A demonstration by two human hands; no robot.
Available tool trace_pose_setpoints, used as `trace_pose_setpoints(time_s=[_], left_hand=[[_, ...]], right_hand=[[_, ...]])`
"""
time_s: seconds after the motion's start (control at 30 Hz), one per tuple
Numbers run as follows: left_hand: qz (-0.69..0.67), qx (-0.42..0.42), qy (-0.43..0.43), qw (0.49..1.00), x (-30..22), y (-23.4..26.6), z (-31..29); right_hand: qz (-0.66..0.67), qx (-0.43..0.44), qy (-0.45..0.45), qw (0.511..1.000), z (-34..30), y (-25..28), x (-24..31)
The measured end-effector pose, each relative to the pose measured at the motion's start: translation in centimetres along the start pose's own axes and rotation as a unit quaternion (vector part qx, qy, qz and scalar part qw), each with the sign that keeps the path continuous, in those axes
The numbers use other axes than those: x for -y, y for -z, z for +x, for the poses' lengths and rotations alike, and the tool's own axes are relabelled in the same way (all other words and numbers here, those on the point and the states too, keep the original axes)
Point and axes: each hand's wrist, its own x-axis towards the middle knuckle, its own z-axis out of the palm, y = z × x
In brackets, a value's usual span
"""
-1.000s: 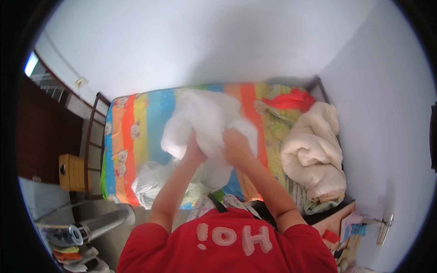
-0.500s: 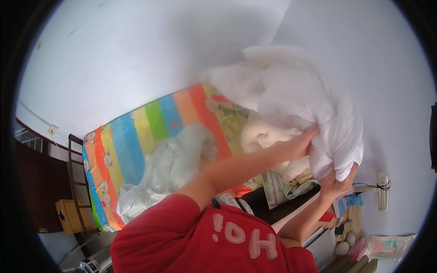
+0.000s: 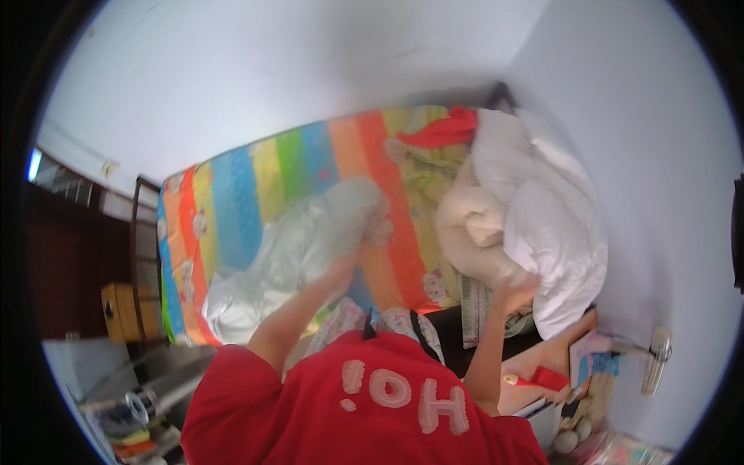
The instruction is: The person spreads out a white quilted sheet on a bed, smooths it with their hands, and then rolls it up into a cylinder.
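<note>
A bulky white quilt (image 3: pixel 554 225) lies heaped at the right end of the bed, against the wall. Beside it sits a cream rolled blanket (image 3: pixel 473 225). My right hand (image 3: pixel 515 290) is at the quilt's near left edge, below the cream blanket; its fingers are blurred, and I cannot tell whether they grip the cloth. Over the middle of the bed, a crumpled translucent plastic bag (image 3: pixel 291 240) lies on the striped sheet. My left hand (image 3: pixel 341 270) is at the bag's lower right side, smeared by motion, so its fingers do not show clearly.
The colourful striped sheet (image 3: pixel 236 201) covers the bed, with a red cloth (image 3: pixel 446 130) near its far right corner. A dark bed-end frame (image 3: pixel 139 240) and a wooden box (image 3: pixel 120 311) stand at left. A cluttered desk (image 3: pixel 542 356) is at lower right, below a power strip (image 3: pixel 657 360).
The white quilt has come down from my raised hands onto the right end of the bed. My left hand has moved left, away from it, toward the plastic bag; my right hand moved slightly left.
</note>
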Motion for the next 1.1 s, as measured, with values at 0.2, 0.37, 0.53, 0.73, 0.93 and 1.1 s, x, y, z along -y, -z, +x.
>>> trace_pose_setpoints(time_s=[0.2,0.37,0.53,0.73,0.93,1.1], left_hand=[[-0.005,-0.366,-0.032,0.93,21.6,19.8,-5.2],[-0.08,-0.533,0.157,0.828,28.1,18.1,-9.0],[-0.326,-0.553,0.234,0.73,31.0,17.4,-11.3],[-0.2,-0.621,0.177,0.737,26.9,21.1,-15.5],[0.226,-0.566,0.01,0.793,20.2,24.5,-14.3],[0.265,-0.425,0.069,0.863,21.7,26.6,-11.8]], right_hand=[[0.239,0.426,0.273,0.829,-12.9,-10.8,12.8],[0.185,0.577,0.387,0.695,-22.2,-15.9,17.4],[0.156,0.682,0.316,0.641,-29.7,-17.6,19.3],[0.048,0.735,0.279,0.617,-34.8,-16.5,18.4],[0.02,0.758,0.133,0.639,-36.2,-18.2,16.5],[0.012,0.782,0.053,0.621,-38.5,-18.8,17.1]])
